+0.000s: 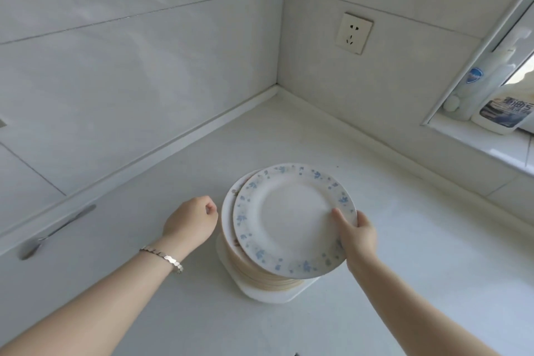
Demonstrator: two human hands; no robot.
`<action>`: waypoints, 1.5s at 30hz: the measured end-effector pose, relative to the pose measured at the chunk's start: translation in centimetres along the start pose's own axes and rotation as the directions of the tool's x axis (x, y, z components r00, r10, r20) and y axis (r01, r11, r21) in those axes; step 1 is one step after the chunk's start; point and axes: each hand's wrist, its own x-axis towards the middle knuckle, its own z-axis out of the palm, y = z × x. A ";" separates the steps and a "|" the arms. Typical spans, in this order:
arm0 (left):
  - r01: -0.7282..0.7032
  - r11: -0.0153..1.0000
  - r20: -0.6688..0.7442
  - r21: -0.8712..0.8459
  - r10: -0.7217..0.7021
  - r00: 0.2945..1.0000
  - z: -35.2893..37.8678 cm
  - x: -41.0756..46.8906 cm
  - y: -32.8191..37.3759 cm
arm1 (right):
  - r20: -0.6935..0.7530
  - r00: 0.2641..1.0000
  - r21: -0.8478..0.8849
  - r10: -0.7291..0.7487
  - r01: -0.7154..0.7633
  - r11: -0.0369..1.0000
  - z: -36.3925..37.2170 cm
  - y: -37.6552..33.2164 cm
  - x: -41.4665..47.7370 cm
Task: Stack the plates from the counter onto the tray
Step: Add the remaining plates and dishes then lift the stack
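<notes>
A white plate with a blue flower rim (289,217) is tilted over a stack of several plates (260,277). My right hand (357,233) grips this plate at its right edge, thumb on top. The stack rests on a white tray (271,295), of which only the front rim shows. My left hand (192,221) hovers just left of the stack with its fingers curled in and nothing in it. A metal bracelet sits on that wrist.
The white counter (419,254) runs into a tiled wall corner behind the stack. A wall socket (354,33) is above. Two bottles (497,104) stand on the window sill at the right. A spoon-like reflection (57,230) shows at the left.
</notes>
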 end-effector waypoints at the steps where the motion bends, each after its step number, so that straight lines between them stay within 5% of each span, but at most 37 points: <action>1: 0.003 1.000 0.001 -0.003 -0.003 1.000 0.0 0.0 -0.1 | -0.001 1.000 0.001 -0.011 0.011 1.000 0.3 0.0 0.0; 13: -0.003 1.000 -0.005 -0.001 0.003 1.000 -0.6 -0.2 0.2 | 0.011 0.999 -0.110 -0.032 0.033 0.993 3.1 0.7 -0.4; 20: -0.176 0.982 -0.023 0.073 0.178 0.984 -0.1 -1.0 5.0 | 0.153 0.987 -0.188 0.040 -0.011 0.982 0.3 0.9 0.7; 27: -0.464 0.882 0.224 0.085 0.437 0.871 5.7 -4.6 14.6 | 0.176 0.963 -0.409 0.205 -0.118 0.905 -12.2 4.2 0.6; 33: -0.619 0.782 0.472 0.073 0.520 0.712 15.1 -10.6 24.1 | 0.027 0.967 -0.496 0.253 -0.207 0.843 -25.6 8.2 -0.3; 41: -0.680 0.733 0.657 0.002 0.512 0.553 28.8 -24.5 36.5 | -0.167 0.948 -0.346 0.272 -0.315 0.884 -46.2 16.1 -3.4; 45: -0.572 0.814 0.731 -0.104 0.452 0.511 35.8 -32.5 42.2 | -0.237 0.917 -0.315 0.319 -0.384 0.868 -56.6 20.9 -5.4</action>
